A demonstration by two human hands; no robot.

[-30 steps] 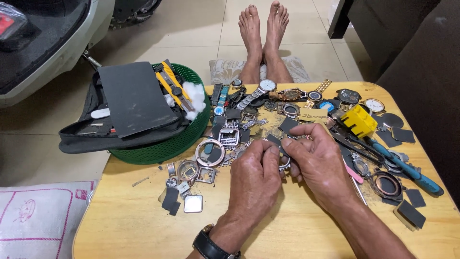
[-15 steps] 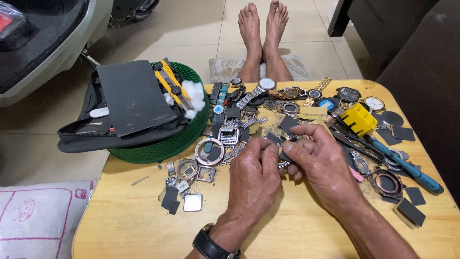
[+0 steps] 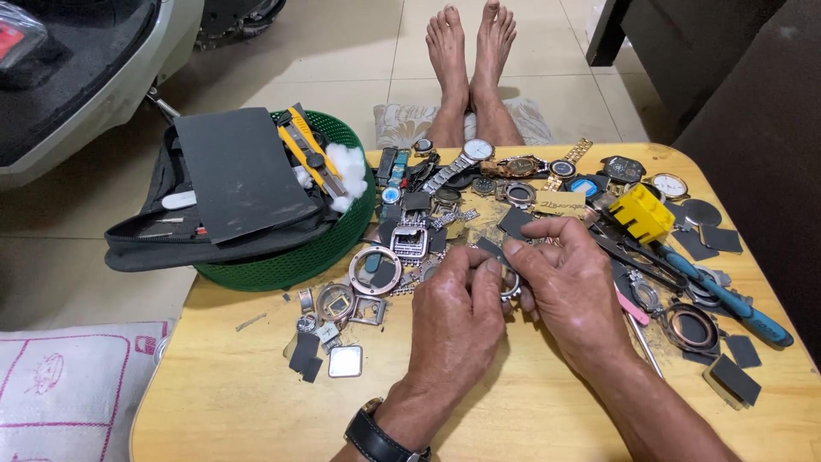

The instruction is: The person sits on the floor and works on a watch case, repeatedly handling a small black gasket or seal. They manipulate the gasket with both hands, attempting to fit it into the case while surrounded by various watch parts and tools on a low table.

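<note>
My left hand (image 3: pixel 457 312) and my right hand (image 3: pixel 571 287) meet over the middle of a low wooden table (image 3: pixel 256 402). Together they pinch a small silver watch part (image 3: pixel 510 287), mostly hidden by the fingers, with a dark flat piece (image 3: pixel 489 248) at the fingertips. A black wristwatch (image 3: pixel 376 436) sits on my left wrist. Around the hands lie several watch cases, bezels and bands, among them a round silver bezel (image 3: pixel 375 270) and a square glass piece (image 3: pixel 345 361).
A green basket (image 3: pixel 299 257) at the table's left holds a black pouch (image 3: pixel 235 184), a yellow cutter (image 3: pixel 310 152) and cotton. A yellow block (image 3: pixel 641 212) and blue-handled tool (image 3: pixel 735 304) lie right. My bare feet (image 3: pixel 470 43) rest beyond the table. A scooter stands far left.
Both hands have stayed together over the same spot, with only small shifts of the fingers on the watch part. Nothing else on the table moved.
</note>
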